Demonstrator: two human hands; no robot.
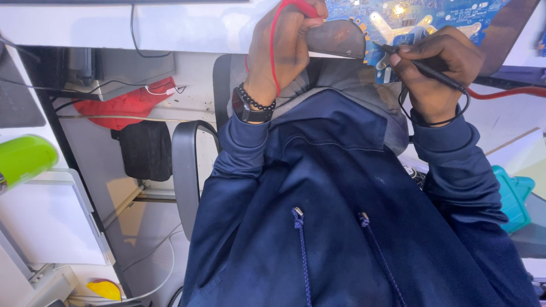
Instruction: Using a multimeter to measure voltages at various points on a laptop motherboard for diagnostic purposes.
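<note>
A blue circuit board (421,17) lies on the white desk at the top of the head view. My left hand (287,42) is closed around a red test probe (304,8) with a red lead running down the wrist; a watch and bead bracelet sit on that wrist. My right hand (441,65) grips a black test probe (418,65) like a pen, its tip touching the board's lower edge. A dark grey rounded part (335,38) sits between both hands at the board's edge. My navy hooded jacket (341,216) fills the lower middle.
White desk edge (170,28) runs across the top. Below left are a red cloth (133,102), a black pouch (147,149), cables, a green object (23,159) and white boxes (48,219). A grey chair arm (185,170) stands left of me. A teal item (512,196) lies right.
</note>
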